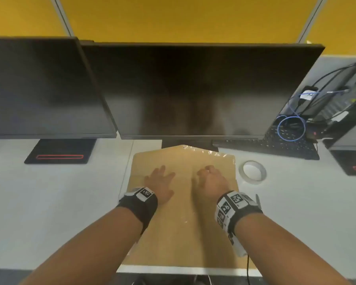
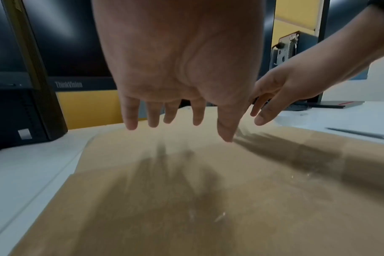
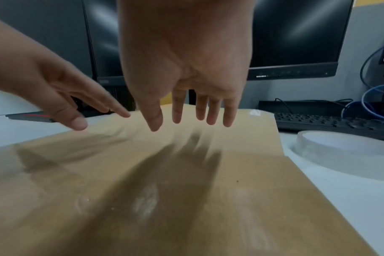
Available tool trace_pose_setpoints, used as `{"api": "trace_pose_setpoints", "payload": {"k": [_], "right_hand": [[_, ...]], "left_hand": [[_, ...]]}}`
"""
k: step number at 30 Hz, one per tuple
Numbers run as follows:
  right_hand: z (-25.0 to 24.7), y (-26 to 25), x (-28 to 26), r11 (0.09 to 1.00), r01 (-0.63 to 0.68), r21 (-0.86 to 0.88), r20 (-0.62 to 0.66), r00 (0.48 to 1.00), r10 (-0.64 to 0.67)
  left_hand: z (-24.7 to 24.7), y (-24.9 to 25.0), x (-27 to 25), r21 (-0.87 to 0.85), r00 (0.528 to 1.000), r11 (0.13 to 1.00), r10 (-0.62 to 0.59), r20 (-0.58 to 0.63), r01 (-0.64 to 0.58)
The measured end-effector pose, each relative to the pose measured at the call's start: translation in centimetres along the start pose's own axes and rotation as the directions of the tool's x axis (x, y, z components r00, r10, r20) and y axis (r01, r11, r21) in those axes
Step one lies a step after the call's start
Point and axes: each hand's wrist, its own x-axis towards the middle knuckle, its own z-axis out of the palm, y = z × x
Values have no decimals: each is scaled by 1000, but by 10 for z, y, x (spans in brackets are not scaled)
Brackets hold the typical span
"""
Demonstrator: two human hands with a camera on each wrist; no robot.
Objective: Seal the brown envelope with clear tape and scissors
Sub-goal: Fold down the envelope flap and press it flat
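Note:
A large brown envelope [image 1: 181, 221] lies flat on the white desk, its pointed flap [image 1: 185, 153] open toward the monitors, with shiny clear film along the flap edge. My left hand [image 1: 159, 179] hovers just above its upper left part, fingers [image 2: 153, 114] straight and spread, holding nothing. My right hand [image 1: 209, 177] hovers beside it over the upper right part, fingers [image 3: 210, 110] also straight and apart. A roll of clear tape [image 1: 252, 172] lies flat on the desk right of the envelope [image 3: 186, 190]. Scissor blades [image 2: 362, 134] lie on the desk by the envelope's right edge [image 2: 208, 190].
Two dark monitors [image 1: 193, 89] stand close behind the envelope, their bases [image 1: 60, 151] on the desk. A black keyboard [image 1: 271, 146] and a small computer with blue cables [image 1: 292, 124] sit at the back right. The desk's front edge [image 1: 183, 271] runs just below the envelope.

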Motion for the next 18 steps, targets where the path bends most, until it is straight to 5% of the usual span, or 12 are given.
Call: {"api": "trace_pose_setpoints", "payload": {"k": [7,15,18], "right_hand": [[24,5,11,994,3,-111,5,1000,-3],[6,2,45,989,1,-146,-134,991,-20],[-8,-6,63,987,-10,-163,-88,996,-4]], "left_hand": [[25,-9,13,14,983,999,-50,175,49],[32,-10,22,-22,986,999,-42,159,46],[35,-12,21,-1,993,1000,-31,117,31]]}}
